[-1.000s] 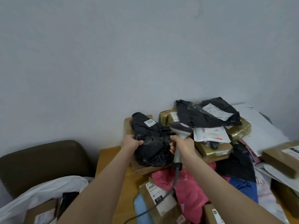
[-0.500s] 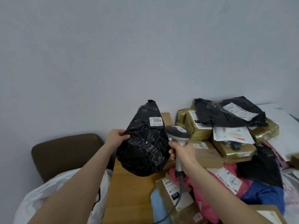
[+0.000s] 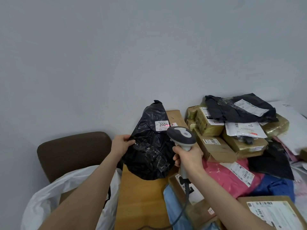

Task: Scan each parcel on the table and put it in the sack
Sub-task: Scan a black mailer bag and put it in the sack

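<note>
My left hand (image 3: 121, 144) grips the left edge of a black plastic parcel (image 3: 149, 150) and holds it upright above the wooden table (image 3: 141, 203). Its white label reading 2004 (image 3: 162, 125) faces me, and a red scan line falls across the label's right edge. My right hand (image 3: 186, 157) grips the handle of a grey barcode scanner (image 3: 181, 136), whose head points at that label. The white sack (image 3: 54, 195) stands open at the lower left, beside the table.
Several parcels are heaped on the right of the table: taped brown boxes (image 3: 214, 148), another black bag (image 3: 239, 110), a pink bag (image 3: 230, 178), a blue bag (image 3: 274, 186). A brown chair (image 3: 73, 151) stands behind the sack. The scanner's cable (image 3: 182, 211) trails down across the table.
My left hand has lifted the black parcel off the pile and turned it upright, label facing me. The scanner head now points at the label, with a red line on it.
</note>
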